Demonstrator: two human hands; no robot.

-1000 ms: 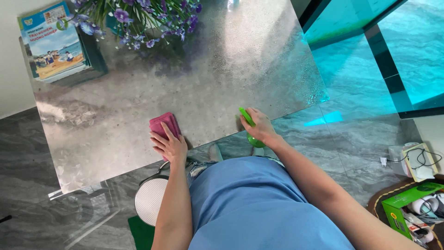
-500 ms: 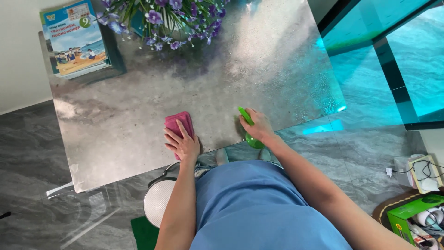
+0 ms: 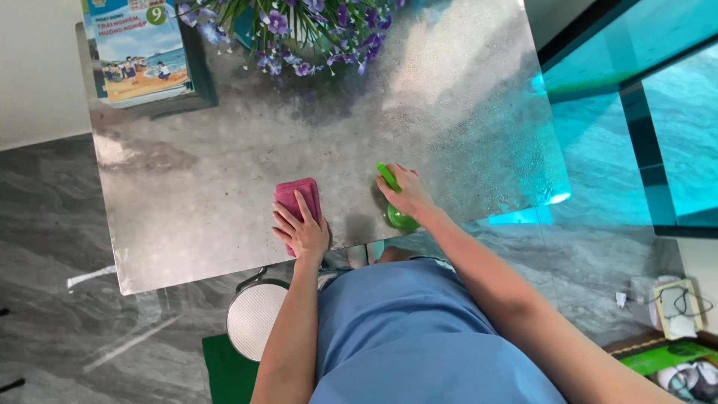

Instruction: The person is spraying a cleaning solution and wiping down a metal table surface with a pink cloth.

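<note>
The pink cloth (image 3: pixel 297 196) is a small folded rectangle, a little rumpled, and it lies flat on the glass counter (image 3: pixel 187 187) near the front edge. The left hand (image 3: pixel 302 228) presses on its nearer part with the fingers spread, so the grip is flat and open on the cloth, and the nearer end of the cloth is hidden under the palm. The right hand (image 3: pixel 407 194) is closed around a green spray bottle (image 3: pixel 395 202), just beside the cloth on the same counter. Only the green nozzle and the round bottom of the bottle show; its middle is covered by the fingers. At the far edge a book (image 3: pixel 138 52) and purple flowers (image 3: pixel 307 34) are cut off by the frame.
</note>
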